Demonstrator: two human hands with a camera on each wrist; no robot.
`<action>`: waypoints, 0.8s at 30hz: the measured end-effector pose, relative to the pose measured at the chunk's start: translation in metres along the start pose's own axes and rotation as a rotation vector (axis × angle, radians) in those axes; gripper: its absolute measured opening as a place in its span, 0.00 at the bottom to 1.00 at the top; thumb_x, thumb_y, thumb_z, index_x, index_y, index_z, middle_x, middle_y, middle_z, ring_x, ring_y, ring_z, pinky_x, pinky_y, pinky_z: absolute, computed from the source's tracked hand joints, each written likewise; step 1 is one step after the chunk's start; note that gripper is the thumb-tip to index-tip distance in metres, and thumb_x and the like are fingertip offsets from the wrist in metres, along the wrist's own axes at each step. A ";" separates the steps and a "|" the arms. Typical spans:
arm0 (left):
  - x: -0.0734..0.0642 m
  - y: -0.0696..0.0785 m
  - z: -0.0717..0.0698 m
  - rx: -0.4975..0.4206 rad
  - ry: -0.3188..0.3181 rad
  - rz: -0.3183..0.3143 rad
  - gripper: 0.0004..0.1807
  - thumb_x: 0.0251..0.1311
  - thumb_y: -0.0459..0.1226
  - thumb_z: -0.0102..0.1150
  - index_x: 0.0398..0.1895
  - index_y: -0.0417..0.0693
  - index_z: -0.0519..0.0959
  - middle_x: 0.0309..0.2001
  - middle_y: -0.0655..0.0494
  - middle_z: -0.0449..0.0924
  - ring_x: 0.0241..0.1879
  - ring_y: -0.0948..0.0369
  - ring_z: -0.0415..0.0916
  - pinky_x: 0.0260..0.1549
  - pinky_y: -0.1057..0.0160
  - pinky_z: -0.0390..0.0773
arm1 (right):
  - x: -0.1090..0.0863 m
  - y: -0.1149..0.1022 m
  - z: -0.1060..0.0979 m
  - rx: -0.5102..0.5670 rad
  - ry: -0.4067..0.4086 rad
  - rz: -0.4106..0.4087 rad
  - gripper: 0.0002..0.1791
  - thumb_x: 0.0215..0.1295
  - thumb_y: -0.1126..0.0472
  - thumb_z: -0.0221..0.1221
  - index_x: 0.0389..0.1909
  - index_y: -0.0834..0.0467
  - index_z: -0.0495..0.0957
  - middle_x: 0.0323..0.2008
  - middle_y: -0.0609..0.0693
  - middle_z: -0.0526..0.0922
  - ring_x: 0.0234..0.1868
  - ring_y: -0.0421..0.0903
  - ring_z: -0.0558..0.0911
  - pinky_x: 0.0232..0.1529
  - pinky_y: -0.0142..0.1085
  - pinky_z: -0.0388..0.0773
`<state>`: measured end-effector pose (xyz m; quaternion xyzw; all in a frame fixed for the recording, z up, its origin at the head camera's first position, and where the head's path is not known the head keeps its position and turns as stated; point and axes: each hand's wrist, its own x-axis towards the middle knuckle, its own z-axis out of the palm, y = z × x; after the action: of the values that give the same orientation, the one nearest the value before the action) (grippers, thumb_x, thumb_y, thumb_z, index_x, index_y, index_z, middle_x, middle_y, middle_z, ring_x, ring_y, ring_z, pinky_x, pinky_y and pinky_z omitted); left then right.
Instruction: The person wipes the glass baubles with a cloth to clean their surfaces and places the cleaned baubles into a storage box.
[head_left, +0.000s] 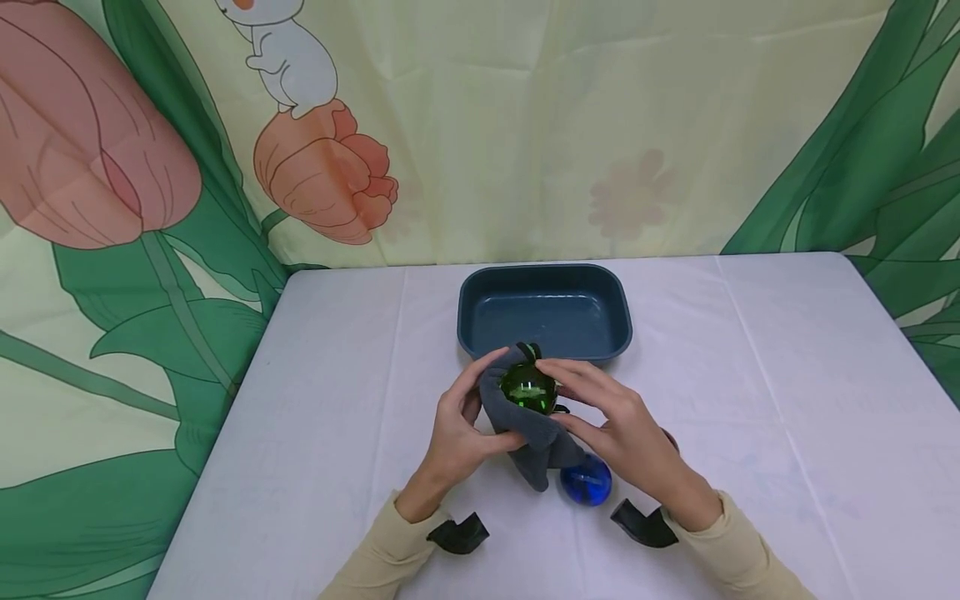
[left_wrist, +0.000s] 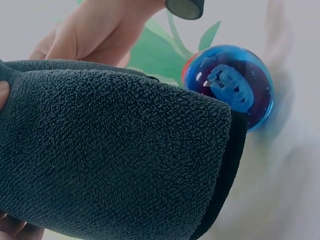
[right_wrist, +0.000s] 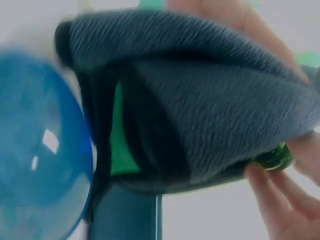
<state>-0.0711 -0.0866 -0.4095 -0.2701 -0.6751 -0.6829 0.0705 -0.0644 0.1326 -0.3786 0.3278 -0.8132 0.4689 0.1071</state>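
Observation:
My left hand [head_left: 457,429] grips a dark grey cloth [head_left: 543,442], thumb in front and fingers behind. A shiny green ball [head_left: 528,389] sits against the cloth, which wraps its left and lower sides. From the right, my right hand [head_left: 622,421] pinches the ball between its fingers and thumb. In the left wrist view, the cloth [left_wrist: 115,145] shows a fuzzy towel weave and hides most of the left hand. A glossy blue ball [head_left: 587,481] rests on the table just below the cloth's hanging corner.
Behind the hands stands a dark blue rectangular tub [head_left: 543,315], close to the fingertips. Part of a reddish thing [head_left: 671,439] shows beyond my right hand. Black wrist mounts [head_left: 459,535] stick out at both sleeves. A printed curtain [head_left: 525,125] hangs behind the white table [head_left: 337,375].

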 end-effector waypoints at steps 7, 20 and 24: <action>0.000 0.000 -0.002 0.005 0.013 -0.005 0.48 0.40 0.16 0.72 0.70 0.36 0.65 0.63 0.36 0.70 0.62 0.56 0.73 0.64 0.59 0.72 | 0.000 -0.003 0.002 0.073 -0.019 0.129 0.36 0.56 0.73 0.68 0.68 0.57 0.71 0.61 0.56 0.77 0.59 0.52 0.80 0.50 0.44 0.83; 0.000 0.000 -0.001 -0.013 0.012 -0.035 0.48 0.40 0.16 0.71 0.70 0.35 0.64 0.65 0.37 0.68 0.64 0.57 0.72 0.65 0.59 0.70 | 0.001 -0.005 0.004 0.131 -0.022 0.186 0.34 0.58 0.73 0.66 0.68 0.58 0.71 0.63 0.56 0.76 0.58 0.52 0.80 0.51 0.35 0.83; 0.001 0.002 -0.001 -0.017 0.004 -0.042 0.49 0.39 0.16 0.71 0.71 0.35 0.63 0.65 0.36 0.68 0.64 0.57 0.71 0.65 0.59 0.69 | 0.000 -0.006 0.004 0.156 -0.015 0.208 0.33 0.59 0.72 0.66 0.67 0.59 0.71 0.63 0.57 0.76 0.58 0.52 0.81 0.51 0.34 0.82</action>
<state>-0.0713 -0.0879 -0.4078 -0.2550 -0.6745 -0.6906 0.0552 -0.0607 0.1274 -0.3763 0.2523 -0.8046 0.5370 0.0259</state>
